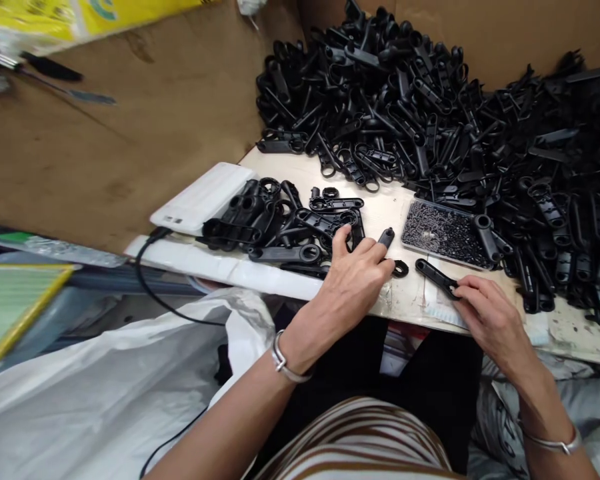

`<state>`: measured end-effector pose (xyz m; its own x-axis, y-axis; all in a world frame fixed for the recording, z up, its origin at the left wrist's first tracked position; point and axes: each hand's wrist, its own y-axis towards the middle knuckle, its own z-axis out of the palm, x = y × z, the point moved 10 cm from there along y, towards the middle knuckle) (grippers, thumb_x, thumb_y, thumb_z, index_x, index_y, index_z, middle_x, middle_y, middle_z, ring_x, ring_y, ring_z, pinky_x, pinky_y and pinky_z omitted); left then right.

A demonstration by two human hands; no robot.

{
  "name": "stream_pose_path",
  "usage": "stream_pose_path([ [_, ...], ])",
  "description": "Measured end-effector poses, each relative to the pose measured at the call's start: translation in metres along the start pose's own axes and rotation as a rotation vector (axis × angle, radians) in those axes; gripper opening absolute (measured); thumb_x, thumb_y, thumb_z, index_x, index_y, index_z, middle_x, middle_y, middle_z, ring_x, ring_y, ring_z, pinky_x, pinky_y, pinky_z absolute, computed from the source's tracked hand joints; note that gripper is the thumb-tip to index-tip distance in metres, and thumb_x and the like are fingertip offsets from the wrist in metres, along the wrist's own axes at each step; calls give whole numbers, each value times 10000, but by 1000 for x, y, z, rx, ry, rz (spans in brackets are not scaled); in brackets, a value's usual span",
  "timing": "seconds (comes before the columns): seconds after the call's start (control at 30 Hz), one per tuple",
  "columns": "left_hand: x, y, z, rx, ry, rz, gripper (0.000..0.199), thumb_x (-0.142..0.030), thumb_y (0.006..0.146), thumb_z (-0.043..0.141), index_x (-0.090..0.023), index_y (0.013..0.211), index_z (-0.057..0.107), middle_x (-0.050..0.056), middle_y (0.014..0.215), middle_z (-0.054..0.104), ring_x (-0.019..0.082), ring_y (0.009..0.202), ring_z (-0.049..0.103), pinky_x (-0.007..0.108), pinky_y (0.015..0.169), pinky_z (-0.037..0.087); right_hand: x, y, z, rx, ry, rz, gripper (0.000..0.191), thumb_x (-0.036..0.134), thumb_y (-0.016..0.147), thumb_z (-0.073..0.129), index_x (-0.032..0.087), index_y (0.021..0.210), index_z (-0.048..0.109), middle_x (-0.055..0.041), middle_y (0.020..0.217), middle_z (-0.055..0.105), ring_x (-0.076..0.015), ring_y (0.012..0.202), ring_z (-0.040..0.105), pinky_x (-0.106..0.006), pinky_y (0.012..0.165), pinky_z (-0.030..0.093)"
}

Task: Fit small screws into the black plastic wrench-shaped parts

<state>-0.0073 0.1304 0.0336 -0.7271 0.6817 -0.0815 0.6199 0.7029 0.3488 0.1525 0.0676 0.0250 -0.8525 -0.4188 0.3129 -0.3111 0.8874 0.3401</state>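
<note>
My right hand (495, 317) pinches one end of a slim black plastic lever-shaped part (435, 277) between thumb and fingertips, just above the table's front edge. To its left, my left hand (357, 277) is curled palm down with bent fingers around another black plastic part (387, 237), whose end sticks out past the fingers. Its index fingertip touches the small group of black parts (280, 227). A black ring-shaped end (401, 269) shows beside the little finger; whether it belongs to the same part is hidden. My left thumb is out of sight.
A shallow clear tray (407, 248) of tiny dark pieces lies between the hands, with a black part across its right end. A large heap of similar parts (380, 100) fills the back and right. A white box (200, 197) with a black cable (140, 273) stands left, beside cardboard (130, 133).
</note>
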Motion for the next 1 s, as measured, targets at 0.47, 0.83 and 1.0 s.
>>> stream_pose_path([
  [0.47,-63,25,12,66,-120,198,208,-29,903,433,-140,950,602,69,1027,640,230,1041,549,598,1046,285,-47,20,-31,-115,-39,305,182,236,935,531,186,1004,692,-46,965,721,-190,859,679,-293,813,515],
  [0.83,-85,6,21,67,-192,281,121,-113,921,482,-174,896,584,37,948,613,194,977,528,568,1085,193,-58,70,7,415,-518,478,218,314,944,489,248,1001,689,-72,996,688,-250,847,658,-305,647,426],
  [1.0,-64,14,12,98,-308,204,116,-144,928,499,-194,910,603,0,914,631,171,939,539,520,1070,188,-65,73,10,444,-513,457,192,226,909,485,220,892,676,-77,896,693,-255,833,646,-296,612,380],
])
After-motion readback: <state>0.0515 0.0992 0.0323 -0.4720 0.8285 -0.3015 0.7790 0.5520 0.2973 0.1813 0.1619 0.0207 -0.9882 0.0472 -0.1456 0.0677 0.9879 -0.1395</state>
